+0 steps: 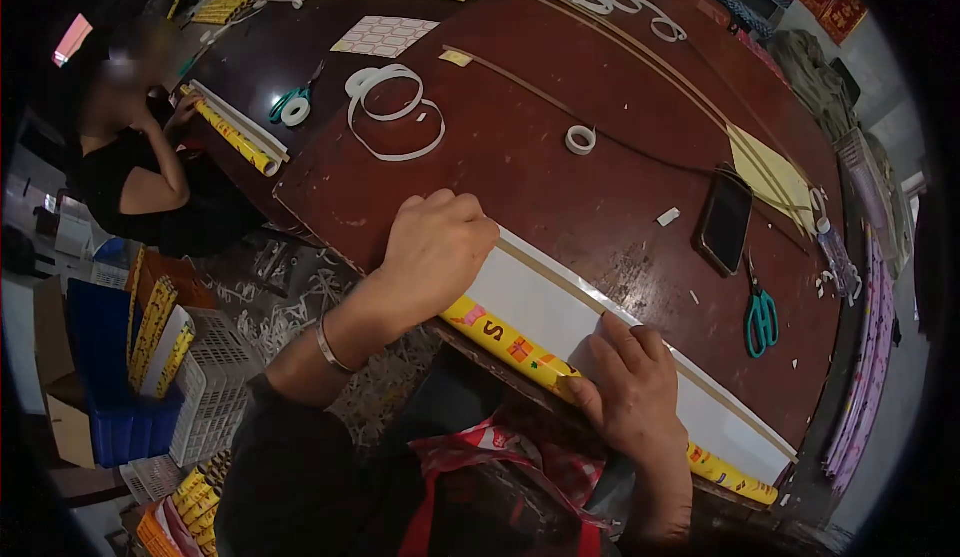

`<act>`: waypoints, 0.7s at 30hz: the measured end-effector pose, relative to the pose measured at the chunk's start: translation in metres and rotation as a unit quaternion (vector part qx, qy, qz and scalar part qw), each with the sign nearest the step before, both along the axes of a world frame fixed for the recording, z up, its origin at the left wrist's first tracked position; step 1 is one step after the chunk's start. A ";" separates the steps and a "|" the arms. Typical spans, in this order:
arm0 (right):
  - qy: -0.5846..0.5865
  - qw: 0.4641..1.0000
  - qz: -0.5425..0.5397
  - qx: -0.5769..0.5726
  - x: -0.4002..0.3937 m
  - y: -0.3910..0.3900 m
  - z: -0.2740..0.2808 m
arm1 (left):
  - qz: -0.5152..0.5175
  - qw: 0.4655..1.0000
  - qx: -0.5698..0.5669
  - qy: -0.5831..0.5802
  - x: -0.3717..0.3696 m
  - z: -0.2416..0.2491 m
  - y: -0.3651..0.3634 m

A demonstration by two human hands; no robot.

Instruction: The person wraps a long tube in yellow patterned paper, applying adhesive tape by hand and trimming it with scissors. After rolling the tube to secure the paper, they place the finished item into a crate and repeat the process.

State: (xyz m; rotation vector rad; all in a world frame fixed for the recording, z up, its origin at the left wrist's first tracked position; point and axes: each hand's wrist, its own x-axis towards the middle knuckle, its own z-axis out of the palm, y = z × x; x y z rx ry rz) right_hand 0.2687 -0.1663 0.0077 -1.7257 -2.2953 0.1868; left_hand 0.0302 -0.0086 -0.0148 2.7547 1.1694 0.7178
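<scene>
A roll of yellow printed wrapping paper point(520, 348) lies along the table's near edge, partly unrolled with its white underside point(535, 292) facing up. My left hand point(440, 247) is closed over the left end of the paper, its fingertips curled out of sight. My right hand point(635, 382) is bent around the roll further right, thumb on the yellow roll and fingers on the white sheet. A narrow tan strip point(555, 275) runs along the sheet's far edge.
Beyond the paper are a tape roll point(580, 140), a phone point(724, 221), green-handled scissors point(761, 322) and loops of white strip point(395, 154). A co-worker point(140, 157) sits at the left with another yellow roll point(235, 135). Crates point(205, 387) stand on the floor at left.
</scene>
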 end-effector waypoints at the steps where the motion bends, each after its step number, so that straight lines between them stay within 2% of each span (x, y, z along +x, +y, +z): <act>1: -0.002 1.000 0.000 -0.002 0.000 0.000 -0.001 | 0.005 0.999 0.011 0.032 0.002 -0.001 -0.001; 5: 0.001 1.000 0.000 0.004 0.000 -0.001 -0.002 | 0.019 0.996 0.038 0.078 0.005 0.001 -0.002; 9: 0.004 1.000 -0.002 0.002 -0.001 0.000 0.001 | 0.012 0.997 0.049 0.053 0.000 0.002 0.000; 15: 0.001 1.000 -0.004 -0.012 0.000 -0.001 0.000 | 0.046 0.999 0.006 0.007 -0.006 0.003 0.005; 17: 0.001 1.000 -0.005 -0.010 0.000 -0.001 0.000 | 0.054 0.997 -0.042 -0.026 -0.007 0.003 0.008; 21: 0.005 1.000 -0.008 -0.015 0.000 -0.001 0.000 | 0.060 0.996 -0.069 -0.016 -0.006 0.008 0.005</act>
